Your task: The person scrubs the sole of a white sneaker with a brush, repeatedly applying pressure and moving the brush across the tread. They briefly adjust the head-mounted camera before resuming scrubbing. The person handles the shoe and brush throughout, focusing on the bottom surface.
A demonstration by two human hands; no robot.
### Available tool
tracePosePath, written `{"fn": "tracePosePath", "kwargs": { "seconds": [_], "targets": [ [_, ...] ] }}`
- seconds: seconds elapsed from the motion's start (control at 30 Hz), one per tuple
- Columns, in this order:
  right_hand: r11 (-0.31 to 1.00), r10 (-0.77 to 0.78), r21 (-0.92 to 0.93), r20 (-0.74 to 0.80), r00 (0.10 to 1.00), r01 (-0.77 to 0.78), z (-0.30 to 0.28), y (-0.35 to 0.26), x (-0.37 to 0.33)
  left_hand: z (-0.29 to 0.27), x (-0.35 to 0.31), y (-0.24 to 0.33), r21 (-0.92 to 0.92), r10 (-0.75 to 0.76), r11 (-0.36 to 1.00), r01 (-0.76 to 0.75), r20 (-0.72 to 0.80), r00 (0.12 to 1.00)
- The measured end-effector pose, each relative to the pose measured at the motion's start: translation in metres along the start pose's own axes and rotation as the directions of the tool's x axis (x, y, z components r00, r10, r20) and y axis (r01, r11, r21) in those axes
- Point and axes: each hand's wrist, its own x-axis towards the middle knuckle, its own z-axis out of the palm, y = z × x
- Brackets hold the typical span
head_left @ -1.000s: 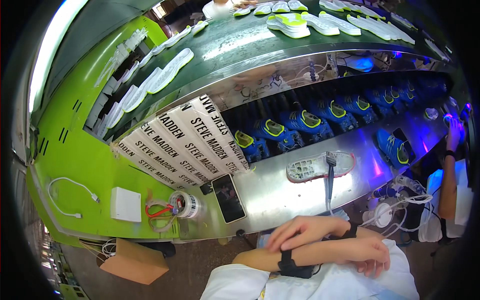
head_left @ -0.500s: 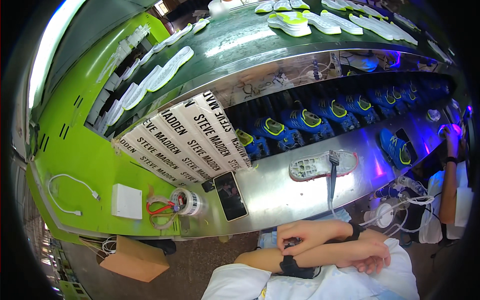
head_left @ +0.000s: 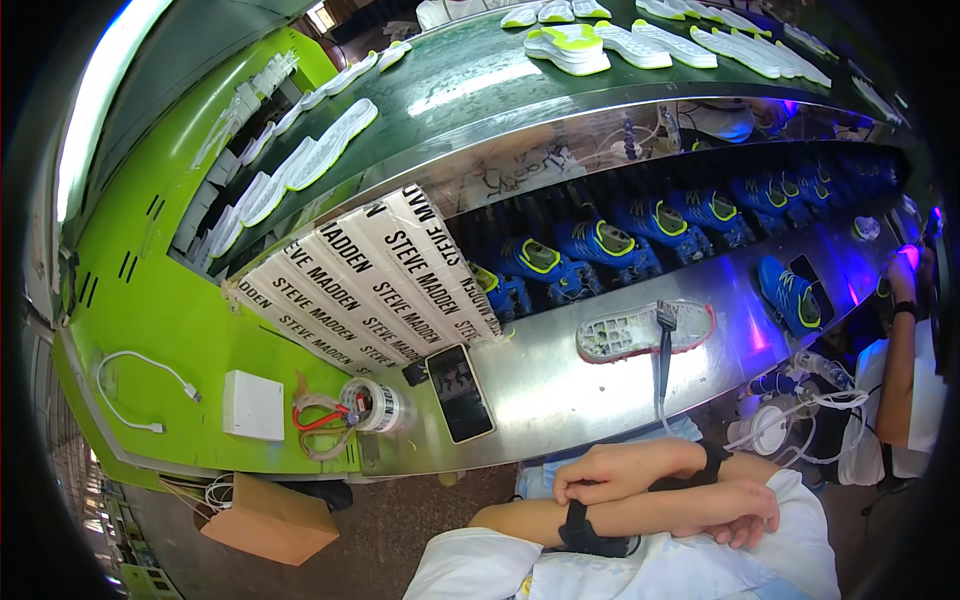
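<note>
My forearms are crossed over my lap. My right hand (head_left: 615, 470) lies across my left forearm, fingers loosely bent beside the black strap (head_left: 592, 530) there, holding nothing visible. My left hand (head_left: 742, 515) hangs near my right elbow, fingers loosely curled and apart, with nothing in it. Another black band (head_left: 714, 462) circles my right wrist. On the metal ledge ahead lies a pale shoe sole (head_left: 625, 335) with a red edge and gridded hollows. A dark-handled brush (head_left: 666, 355) rests across it. A black-screened phone (head_left: 461, 395) lies to its left.
Blue shoes (head_left: 612, 245) line a trough behind the ledge; white soles (head_left: 650, 45) lie on the green belt. A taped carton (head_left: 370, 285), tape tub (head_left: 375, 405), white box (head_left: 253, 405) and paper bag (head_left: 270, 520) are left. Right: a single blue shoe (head_left: 790, 295), a co-worker's arm (head_left: 900, 350).
The soles on the belt and the blue shoes in the trough have shifted slightly left. My right hand's fingers have relaxed downward. The co-worker's hand has moved a little.
</note>
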Motion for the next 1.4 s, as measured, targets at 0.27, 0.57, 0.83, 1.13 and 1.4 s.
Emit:
{"fn": "tracePosePath", "kwargs": {
  "seconds": [0.27, 0.57, 0.83, 1.13, 1.4],
  "targets": [
    [0.991, 0.124, 0.066, -0.063, 0.990, -0.120, 0.005, -0.004, 0.000, -0.002, 0.002, -0.006, 0.005, 0.018, 1.000, -0.018, 0.006, 1.000],
    [0.976, 0.208, 0.060, 0.006, 0.978, -0.208, 0.002, -0.002, -0.004, -0.004, 0.003, 0.000, -0.125, -0.041, 0.991, 0.049, 0.069, 0.997],
    [0.985, -0.004, 0.173, 0.016, 1.000, 0.001, -0.006, 0.014, -0.007, -0.013, -0.011, 0.021, -0.282, 0.058, 0.958, -0.047, 0.030, 0.998],
    [0.861, -0.151, 0.486, -0.041, 0.988, 0.152, -0.006, 0.021, -0.020, -0.034, -0.017, 0.036, -0.228, 0.178, 0.956, -0.185, -0.051, 0.983],
    [0.789, -0.227, 0.564, -0.105, 0.968, 0.246, -0.009, 0.025, -0.025, -0.056, -0.003, 0.017, -0.406, 0.151, 0.905, -0.124, 0.033, 0.988]
  ]
}}
